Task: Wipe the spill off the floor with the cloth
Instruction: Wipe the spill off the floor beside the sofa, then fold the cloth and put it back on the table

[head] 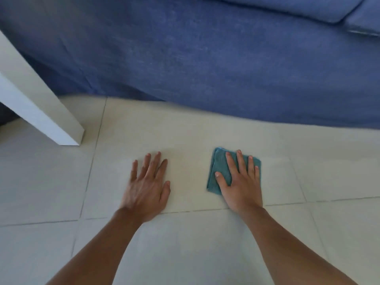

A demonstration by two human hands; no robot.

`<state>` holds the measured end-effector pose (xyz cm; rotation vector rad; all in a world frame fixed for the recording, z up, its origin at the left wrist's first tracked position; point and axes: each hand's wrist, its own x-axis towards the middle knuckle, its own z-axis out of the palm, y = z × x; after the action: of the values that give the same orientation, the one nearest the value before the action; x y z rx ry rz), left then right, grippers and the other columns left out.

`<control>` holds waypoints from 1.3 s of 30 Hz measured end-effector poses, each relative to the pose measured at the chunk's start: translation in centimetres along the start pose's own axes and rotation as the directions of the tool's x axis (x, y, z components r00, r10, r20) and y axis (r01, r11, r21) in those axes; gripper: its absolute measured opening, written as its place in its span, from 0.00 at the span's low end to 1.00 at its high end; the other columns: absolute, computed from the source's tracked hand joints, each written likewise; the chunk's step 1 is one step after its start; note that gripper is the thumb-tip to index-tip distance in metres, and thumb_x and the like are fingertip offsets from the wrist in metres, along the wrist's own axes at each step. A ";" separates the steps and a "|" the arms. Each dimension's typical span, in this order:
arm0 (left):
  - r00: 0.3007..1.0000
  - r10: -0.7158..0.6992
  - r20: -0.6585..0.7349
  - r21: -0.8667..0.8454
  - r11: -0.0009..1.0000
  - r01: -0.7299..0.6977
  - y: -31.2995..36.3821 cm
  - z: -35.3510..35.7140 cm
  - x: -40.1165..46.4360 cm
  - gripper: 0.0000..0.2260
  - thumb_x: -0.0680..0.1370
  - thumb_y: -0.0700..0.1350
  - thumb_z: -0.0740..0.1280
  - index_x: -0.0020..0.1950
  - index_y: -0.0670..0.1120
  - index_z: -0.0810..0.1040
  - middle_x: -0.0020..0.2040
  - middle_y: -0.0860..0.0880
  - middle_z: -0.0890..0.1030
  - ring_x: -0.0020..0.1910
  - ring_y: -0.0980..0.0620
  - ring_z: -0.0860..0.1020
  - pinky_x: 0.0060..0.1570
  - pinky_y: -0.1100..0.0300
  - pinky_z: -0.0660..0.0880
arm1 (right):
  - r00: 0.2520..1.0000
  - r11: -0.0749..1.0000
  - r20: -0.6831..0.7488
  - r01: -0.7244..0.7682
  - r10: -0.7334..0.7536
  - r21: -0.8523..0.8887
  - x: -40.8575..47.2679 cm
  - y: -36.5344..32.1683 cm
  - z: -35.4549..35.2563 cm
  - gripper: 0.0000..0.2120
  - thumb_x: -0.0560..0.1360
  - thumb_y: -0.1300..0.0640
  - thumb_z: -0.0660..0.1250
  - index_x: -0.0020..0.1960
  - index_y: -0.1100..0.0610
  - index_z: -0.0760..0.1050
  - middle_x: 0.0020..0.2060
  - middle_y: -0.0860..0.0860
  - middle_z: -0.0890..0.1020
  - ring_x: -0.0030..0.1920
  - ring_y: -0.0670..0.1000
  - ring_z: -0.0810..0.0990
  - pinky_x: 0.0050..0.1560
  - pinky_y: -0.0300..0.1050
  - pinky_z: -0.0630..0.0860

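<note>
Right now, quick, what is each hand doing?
Left hand: open, flat on the floor, holding nothing.
Right hand: open, pressed flat on the teal cloth.

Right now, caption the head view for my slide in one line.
Right hand presses a folded teal cloth flat on the tiled floor; left hand braces beside it, before a blue sofa.

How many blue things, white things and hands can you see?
Blue: 2, sofa and cloth
White: 2, table leg and floor
Hands: 2, left hand and right hand
Total: 6
</note>
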<state>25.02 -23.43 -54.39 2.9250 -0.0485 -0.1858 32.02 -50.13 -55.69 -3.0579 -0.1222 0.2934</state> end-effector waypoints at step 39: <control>0.992 -0.105 0.066 -0.238 0.964 0.118 10.5 -1.6 2.8 0.14 0.79 0.54 0.63 0.61 0.50 0.76 0.57 0.49 0.77 0.59 0.47 0.71 0.55 0.54 0.73 | 0.841 0.602 0.123 -0.472 0.527 0.644 -4.7 -0.4 -4.0 0.08 0.74 0.56 0.73 0.38 0.58 0.78 0.33 0.51 0.82 0.37 0.52 0.80 0.40 0.46 0.76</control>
<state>27.78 -33.53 -51.00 2.6801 0.1231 -0.2672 28.21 -50.33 -50.83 -2.3103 0.7163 0.1789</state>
